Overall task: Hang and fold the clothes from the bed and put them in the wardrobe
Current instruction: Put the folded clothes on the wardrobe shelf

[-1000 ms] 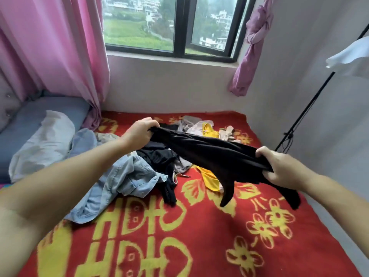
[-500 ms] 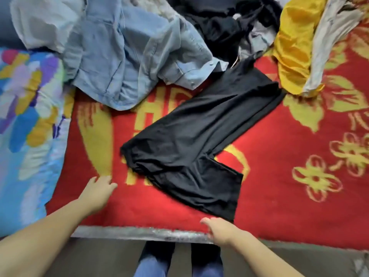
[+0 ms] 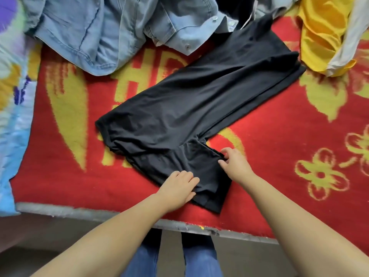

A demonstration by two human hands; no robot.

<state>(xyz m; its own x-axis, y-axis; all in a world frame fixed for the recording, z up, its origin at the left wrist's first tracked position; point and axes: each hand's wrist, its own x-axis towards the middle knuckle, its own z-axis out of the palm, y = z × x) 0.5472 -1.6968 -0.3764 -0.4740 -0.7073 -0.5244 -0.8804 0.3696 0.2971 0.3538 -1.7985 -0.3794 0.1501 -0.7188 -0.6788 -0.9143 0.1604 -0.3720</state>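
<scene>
Red blanket (image 3: pixel 65 182) with yellow letters and flowers covers the bed, and its grey edge (image 3: pixel 111 213) runs across the lower part of the view. On this blanket the black trousers (image 3: pixel 191 100) lie spread flat. They are made from thin, smooth, dark cloth with a few soft wrinkles. One leg goes long toward the far right, and the other part bends down toward the near edge of the bed, so the shape is like an angle.

The fingers (image 3: pixel 189 176) of the left hand (image 3: pixel 177 188) are nearly straight and close together, and they press flat on the near part of the trousers. The fingertips (image 3: pixel 223 154) of the right hand (image 3: pixel 235 162) are curled and pinch the right border of the same part, with the thumb below and the other fingers above the cloth. Both hands are near each other, palms down. Both bare forearms reach forward from the bottom of the view, the left one from the lower left and the right one from the lower right.

Behind the trousers, a light blue denim shirt (image 3: pixel 103 33) lies crumpled at the far left, touching the upper end of the trousers. A yellow garment (image 3: pixel 319 31) lies at the far right with a pale cloth (image 3: pixel 347 41) over it. A colourful sheet (image 3: pixel 14 96) is at the left side. Below the bed edge the person's legs in blue jeans (image 3: pixel 199 258) are seen.
</scene>
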